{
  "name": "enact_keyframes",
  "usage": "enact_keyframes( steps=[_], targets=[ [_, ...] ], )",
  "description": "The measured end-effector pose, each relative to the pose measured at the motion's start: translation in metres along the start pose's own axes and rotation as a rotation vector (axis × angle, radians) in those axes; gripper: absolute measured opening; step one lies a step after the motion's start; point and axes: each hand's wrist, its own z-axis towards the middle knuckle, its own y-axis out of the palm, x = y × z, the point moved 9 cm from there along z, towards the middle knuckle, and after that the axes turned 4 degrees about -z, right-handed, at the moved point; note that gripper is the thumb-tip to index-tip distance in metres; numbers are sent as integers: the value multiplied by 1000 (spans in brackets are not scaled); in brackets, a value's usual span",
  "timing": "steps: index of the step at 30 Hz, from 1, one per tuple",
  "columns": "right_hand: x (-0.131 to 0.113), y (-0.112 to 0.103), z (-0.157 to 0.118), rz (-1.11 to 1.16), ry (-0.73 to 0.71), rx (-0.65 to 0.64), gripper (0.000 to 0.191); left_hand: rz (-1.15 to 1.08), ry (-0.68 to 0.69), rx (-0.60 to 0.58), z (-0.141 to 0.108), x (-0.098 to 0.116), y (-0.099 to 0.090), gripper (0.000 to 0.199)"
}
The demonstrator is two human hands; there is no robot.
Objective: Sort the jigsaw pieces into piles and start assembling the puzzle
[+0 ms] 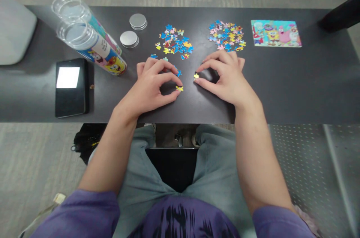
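Observation:
Between thumb and index finger, my left hand (154,84) pinches a yellow jigsaw puzzle piece (179,88) just above the dark table. My right hand (226,76) grips another yellow puzzle piece (196,76) by its edges, a short gap to the right of the first. Blue pieces (179,71) lie by the left fingers, partly covered by them. Beyond my hands are two loose piles of mixed pieces: a left pile (176,42) with much blue and a right pile (227,36) in blue, pink and yellow.
A cartoon picture card (276,33) lies at the right. Two clear-topped tubes (97,48) stand at the left, near two stacks of silver discs (129,39). A black device with a lit screen (71,88) rests at the left front. The table's near edge (185,122) runs below my wrists.

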Motion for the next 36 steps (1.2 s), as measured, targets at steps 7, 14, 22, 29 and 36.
enact_keyframes(
  steps=[7, 14, 22, 29, 36],
  targets=[
    [-4, -2, -2, 42, -32, -44, 18, -4, -10, 19, 1, 2, 1, 21],
    [-2, 1, -2, -2, -16, -109, 17, 0, -45, 20, 0, -2, -1, 17],
    [-13, 2, -1, 42, -78, -115, 10, -52, -26, 83, 4, 5, 9, 28],
    [-20, 0, -2, -30, -49, -194, 21, -66, -15, 102, 3, 7, 5, 26],
    [-23, 3, -1, -51, -29, -240, 21, -67, -27, 89, 4, 8, 5, 15]
  ],
)
